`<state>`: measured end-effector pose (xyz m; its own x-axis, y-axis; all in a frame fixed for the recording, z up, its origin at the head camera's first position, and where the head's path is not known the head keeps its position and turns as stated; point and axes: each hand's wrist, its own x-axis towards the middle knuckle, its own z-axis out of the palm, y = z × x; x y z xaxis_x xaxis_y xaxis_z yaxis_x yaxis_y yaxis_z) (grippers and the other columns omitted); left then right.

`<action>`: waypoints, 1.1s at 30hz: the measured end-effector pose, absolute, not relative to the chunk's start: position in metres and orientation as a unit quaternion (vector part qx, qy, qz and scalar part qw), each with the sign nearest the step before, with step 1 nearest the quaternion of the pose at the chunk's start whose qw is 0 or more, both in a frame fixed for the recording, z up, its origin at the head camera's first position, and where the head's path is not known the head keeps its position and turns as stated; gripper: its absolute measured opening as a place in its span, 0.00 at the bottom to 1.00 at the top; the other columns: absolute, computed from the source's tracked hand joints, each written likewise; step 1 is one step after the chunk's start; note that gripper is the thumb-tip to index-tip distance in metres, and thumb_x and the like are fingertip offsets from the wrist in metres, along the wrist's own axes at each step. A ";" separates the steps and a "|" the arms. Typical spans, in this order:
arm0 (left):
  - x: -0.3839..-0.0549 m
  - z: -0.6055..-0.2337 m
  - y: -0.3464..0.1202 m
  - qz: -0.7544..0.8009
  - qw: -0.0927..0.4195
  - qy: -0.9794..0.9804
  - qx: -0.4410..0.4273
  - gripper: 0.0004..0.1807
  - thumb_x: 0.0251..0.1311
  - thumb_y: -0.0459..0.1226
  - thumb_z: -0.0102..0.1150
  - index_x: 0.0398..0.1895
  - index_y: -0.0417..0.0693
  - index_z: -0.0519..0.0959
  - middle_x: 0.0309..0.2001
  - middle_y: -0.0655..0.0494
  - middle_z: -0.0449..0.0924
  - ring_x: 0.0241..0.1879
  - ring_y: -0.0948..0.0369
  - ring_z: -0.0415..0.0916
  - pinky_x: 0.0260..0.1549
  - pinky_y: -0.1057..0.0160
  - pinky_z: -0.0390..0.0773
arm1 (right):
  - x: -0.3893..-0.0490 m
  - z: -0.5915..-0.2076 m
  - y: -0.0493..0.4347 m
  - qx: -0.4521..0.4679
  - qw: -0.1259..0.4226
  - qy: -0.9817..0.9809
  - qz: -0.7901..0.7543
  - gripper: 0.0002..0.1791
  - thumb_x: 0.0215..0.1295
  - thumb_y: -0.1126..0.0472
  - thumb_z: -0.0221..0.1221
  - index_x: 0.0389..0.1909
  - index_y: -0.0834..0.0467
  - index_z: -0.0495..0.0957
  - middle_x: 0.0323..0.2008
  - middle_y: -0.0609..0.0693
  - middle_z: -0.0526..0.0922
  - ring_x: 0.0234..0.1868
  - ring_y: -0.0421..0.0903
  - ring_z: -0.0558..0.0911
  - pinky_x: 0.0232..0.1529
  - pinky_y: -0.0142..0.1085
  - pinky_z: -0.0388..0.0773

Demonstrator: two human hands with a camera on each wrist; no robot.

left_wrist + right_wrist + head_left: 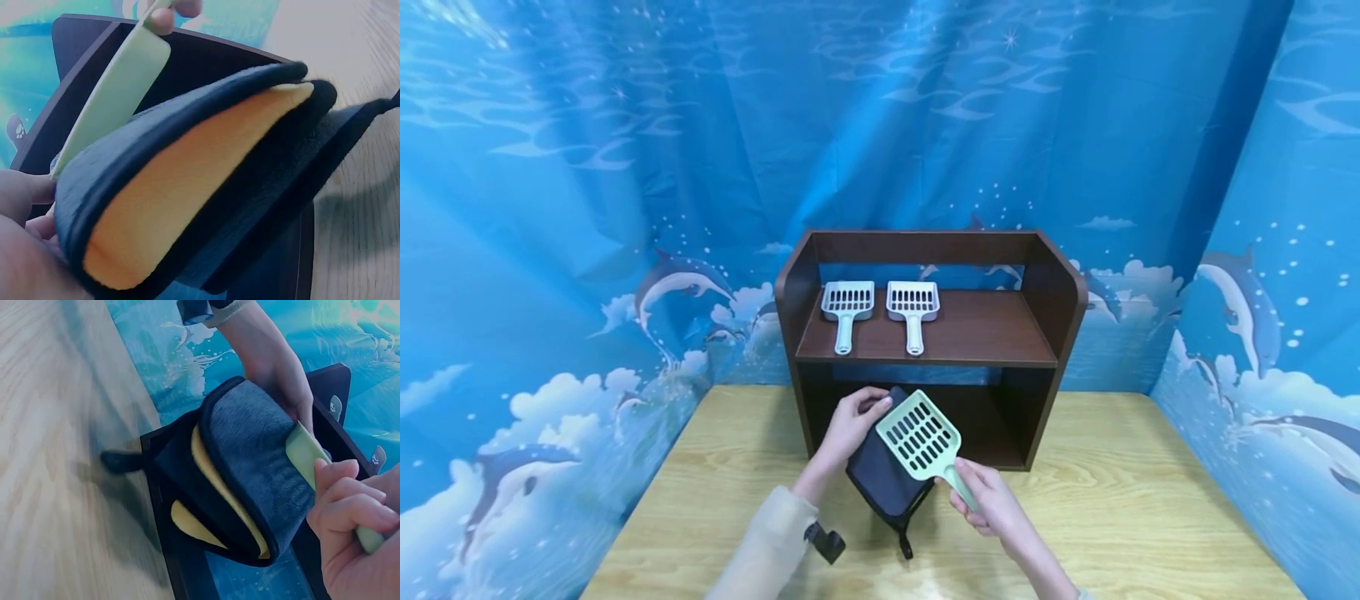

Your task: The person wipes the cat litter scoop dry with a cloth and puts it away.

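My right hand (988, 504) grips the handle of a pale green slotted litter scoop (940, 435), its slotted head lying over a folded cloth. That cloth (880, 471) is dark grey with black edging, and a black loop (904, 543) hangs from its near end. With thumb and fingers my left hand (853, 421) pinches the cloth's far end, close to the scoop's head. Seen from the left wrist, yellow lining (169, 200) shows inside the cloth's folds. In the right wrist view my fingers (350, 509) curl around the scoop's handle.
A dark brown two-tier shelf (925, 362) stands at the back of the wooden table (1120, 508). Two more scoops, one light blue-green (847, 302) and one white (913, 302), lie side by side on its upper board, handles forward. Blue ocean-print curtain (880, 125) hangs behind.
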<state>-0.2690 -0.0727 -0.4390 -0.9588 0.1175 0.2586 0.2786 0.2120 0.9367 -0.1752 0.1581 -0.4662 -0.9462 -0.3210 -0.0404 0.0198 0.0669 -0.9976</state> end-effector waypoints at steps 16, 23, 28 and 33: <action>-0.260 -0.446 -0.078 -0.633 0.051 -0.767 -0.096 0.15 0.70 0.37 0.60 0.49 0.32 0.82 0.43 0.41 0.86 0.38 0.65 0.79 0.39 0.68 0.75 | -0.180 -0.468 0.159 -0.072 0.121 0.715 -0.684 0.27 0.82 0.50 0.42 0.51 0.73 0.75 0.18 0.44 0.68 0.11 0.32 0.57 0.12 0.24 0.52; -0.261 -0.445 -0.080 -0.627 0.055 -0.772 -0.087 0.15 0.68 0.38 0.62 0.48 0.32 0.82 0.43 0.41 0.86 0.39 0.63 0.80 0.39 0.69 0.75 | -0.180 -0.474 0.158 -0.092 0.141 0.709 -0.685 0.27 0.83 0.49 0.42 0.49 0.73 0.75 0.19 0.44 0.68 0.11 0.32 0.58 0.12 0.24 0.53; -0.271 -0.436 -0.076 -0.613 0.075 -0.782 -0.084 0.15 0.68 0.39 0.62 0.48 0.34 0.83 0.45 0.42 0.86 0.44 0.58 0.82 0.44 0.66 0.76 | -0.175 -0.475 0.150 -0.107 0.158 0.717 -0.671 0.27 0.82 0.49 0.43 0.48 0.72 0.75 0.18 0.43 0.68 0.11 0.32 0.58 0.12 0.24 0.53; -0.274 -0.433 -0.072 -0.612 0.075 -0.783 -0.088 0.16 0.69 0.39 0.61 0.49 0.34 0.83 0.46 0.42 0.86 0.46 0.57 0.82 0.45 0.65 0.77 | -0.176 -0.474 0.148 -0.089 0.142 0.728 -0.665 0.28 0.82 0.49 0.43 0.51 0.74 0.75 0.18 0.44 0.69 0.11 0.33 0.58 0.12 0.25 0.53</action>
